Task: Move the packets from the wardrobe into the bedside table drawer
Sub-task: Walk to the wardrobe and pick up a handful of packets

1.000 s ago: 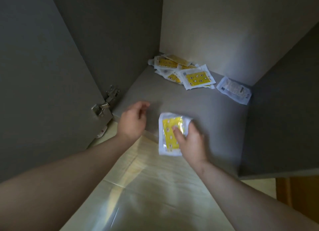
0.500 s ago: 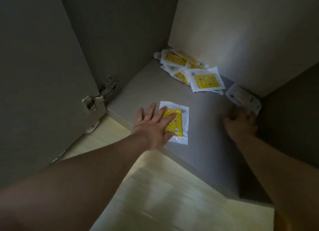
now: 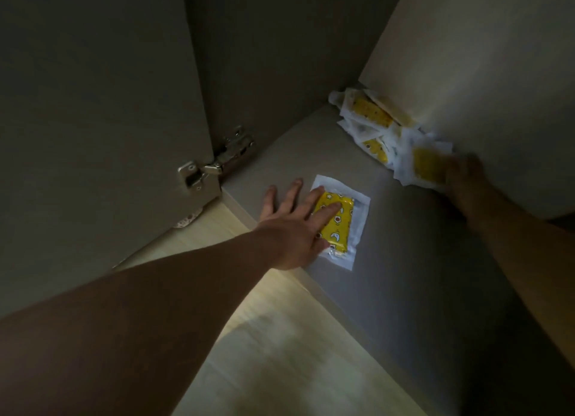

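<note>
A yellow packet in clear white-edged wrap (image 3: 343,225) lies flat near the front edge of the grey wardrobe shelf (image 3: 413,260). My left hand (image 3: 294,222) rests on it with straight, spread fingers. A pile of several similar yellow packets (image 3: 370,126) sits in the back corner. My right hand (image 3: 463,179) reaches to the right end of that pile and holds a blurred yellow packet (image 3: 424,166); the grip itself is dim and smeared.
The open wardrobe door (image 3: 93,120) stands at the left, its metal hinge (image 3: 217,163) close to my left hand. The pale back wall (image 3: 482,73) rises behind the pile. Light wooden floor (image 3: 280,338) lies below the shelf edge.
My right hand let go of the near packet, swung right, then reached back to the pile and took a packet. My left hand came down flat on the near packet.
</note>
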Tool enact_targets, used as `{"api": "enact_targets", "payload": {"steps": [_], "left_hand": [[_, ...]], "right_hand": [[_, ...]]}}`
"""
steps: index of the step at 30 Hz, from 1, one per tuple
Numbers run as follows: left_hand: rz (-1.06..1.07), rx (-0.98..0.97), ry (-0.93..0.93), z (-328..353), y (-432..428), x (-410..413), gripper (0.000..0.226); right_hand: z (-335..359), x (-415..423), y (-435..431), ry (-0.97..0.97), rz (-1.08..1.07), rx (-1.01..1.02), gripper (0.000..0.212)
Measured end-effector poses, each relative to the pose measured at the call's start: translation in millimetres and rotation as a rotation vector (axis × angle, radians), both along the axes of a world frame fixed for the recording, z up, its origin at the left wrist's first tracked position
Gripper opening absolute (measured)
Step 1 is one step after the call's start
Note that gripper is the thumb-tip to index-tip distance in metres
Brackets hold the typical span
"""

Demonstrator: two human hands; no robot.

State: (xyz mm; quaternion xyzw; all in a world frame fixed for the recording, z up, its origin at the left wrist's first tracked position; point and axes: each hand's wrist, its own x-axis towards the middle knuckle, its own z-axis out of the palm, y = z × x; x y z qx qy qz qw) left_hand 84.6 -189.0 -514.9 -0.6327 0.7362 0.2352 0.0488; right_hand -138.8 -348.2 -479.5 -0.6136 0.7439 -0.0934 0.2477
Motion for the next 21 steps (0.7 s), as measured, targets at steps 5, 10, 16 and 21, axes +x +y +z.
{"api": "enact_targets", "payload": {"steps": [5, 10, 16, 21], "left_hand": [[0.138, -0.041, 0.17, 0, 3, 0, 0.08], [0.15, -0.036, 0.171, 0, 4, 4, 0.073], [0.095, -0.122, 0.105, -7, 23, 11, 0.082], [0.238, -0.181, 0.163, 1, 39, -5, 0.099]], "right_hand": [[0, 51, 3, 0.241, 0.271, 0.073, 0.074], [-15, 54, 48, 0.26, 0.36, 0.105, 0.08], [-30, 41, 135, 0.228, 0.276, 0.08, 0.081], [-35, 40, 210, 0.282, 0.375, 0.06, 0.096]]}}
